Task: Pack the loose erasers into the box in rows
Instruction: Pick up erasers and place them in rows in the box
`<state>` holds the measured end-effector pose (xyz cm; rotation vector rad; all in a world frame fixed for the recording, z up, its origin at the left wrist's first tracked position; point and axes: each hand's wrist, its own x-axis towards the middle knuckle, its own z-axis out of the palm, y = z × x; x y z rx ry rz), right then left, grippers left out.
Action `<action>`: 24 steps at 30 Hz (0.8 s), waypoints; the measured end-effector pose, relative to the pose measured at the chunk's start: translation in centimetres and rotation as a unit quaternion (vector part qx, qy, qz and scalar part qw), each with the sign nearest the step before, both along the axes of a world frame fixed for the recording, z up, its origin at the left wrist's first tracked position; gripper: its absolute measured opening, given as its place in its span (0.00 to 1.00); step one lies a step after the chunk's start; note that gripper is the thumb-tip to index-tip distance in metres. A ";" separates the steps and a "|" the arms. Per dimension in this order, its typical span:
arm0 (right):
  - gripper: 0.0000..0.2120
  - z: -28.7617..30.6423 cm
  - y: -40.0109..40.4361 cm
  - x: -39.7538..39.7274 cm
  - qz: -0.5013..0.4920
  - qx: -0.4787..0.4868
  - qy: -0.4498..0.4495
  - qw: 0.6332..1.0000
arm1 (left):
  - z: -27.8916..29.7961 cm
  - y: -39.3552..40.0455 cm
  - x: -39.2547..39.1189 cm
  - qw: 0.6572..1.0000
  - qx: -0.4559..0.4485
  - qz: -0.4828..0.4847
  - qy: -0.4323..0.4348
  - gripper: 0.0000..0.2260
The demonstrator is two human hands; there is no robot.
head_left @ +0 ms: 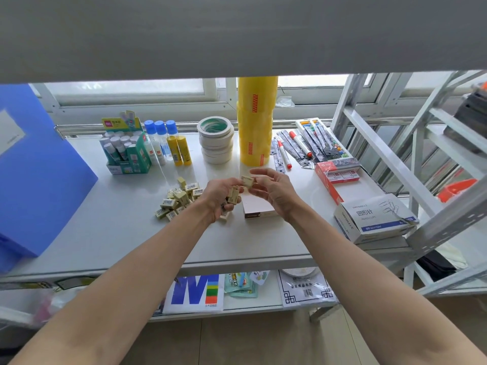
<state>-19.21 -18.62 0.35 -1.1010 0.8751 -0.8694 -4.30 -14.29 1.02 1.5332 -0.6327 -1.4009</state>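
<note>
A pile of several small cream erasers [177, 200] with barcode labels lies on the white shelf, left of my hands. My left hand [220, 197] is curled around a few erasers [233, 195] above the shelf. My right hand [271, 188] pinches a single eraser [247, 181] between thumb and fingers, close to the left hand. Below and between the hands sits the small box [257, 209], pale with a dark front edge; its inside is mostly hidden by my hands.
Glue sticks in a green display box [126, 151], glue bottles, masking tape rolls [216, 140] and a yellow tape stack [255, 122] stand behind. Markers, a red box and a paper-clip carton [374, 219] lie right. A blue folder [34, 167] leans at left.
</note>
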 end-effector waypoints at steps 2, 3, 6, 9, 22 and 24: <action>0.06 -0.4 -0.1 0.0 -0.010 0.003 0.018 1.000 | 0.0 0.0 -0.1 1.000 -0.015 0.006 -0.006 0.10; 0.08 -0.5 -0.2 0.0 -0.012 -0.003 0.030 0.999 | 0.1 0.0 -0.2 1.000 -0.020 0.006 -0.004 0.09; 0.10 -1.0 -0.3 0.1 -0.023 -0.022 0.053 0.998 | 0.1 0.0 -0.2 1.000 -0.020 0.007 0.002 0.08; 0.08 -1.1 -0.4 0.2 -0.039 -0.036 0.059 0.997 | 0.0 -0.1 -0.2 1.000 -0.014 0.004 -0.010 0.10; 0.16 -0.1 0.2 0.2 0.018 -0.059 0.156 0.986 | 0.0 -0.3 0.2 0.994 -0.021 -0.041 -0.100 0.08; 0.13 -0.1 0.1 0.3 0.013 -0.049 0.154 0.987 | 0.0 -0.4 0.3 0.994 -0.020 -0.041 -0.102 0.10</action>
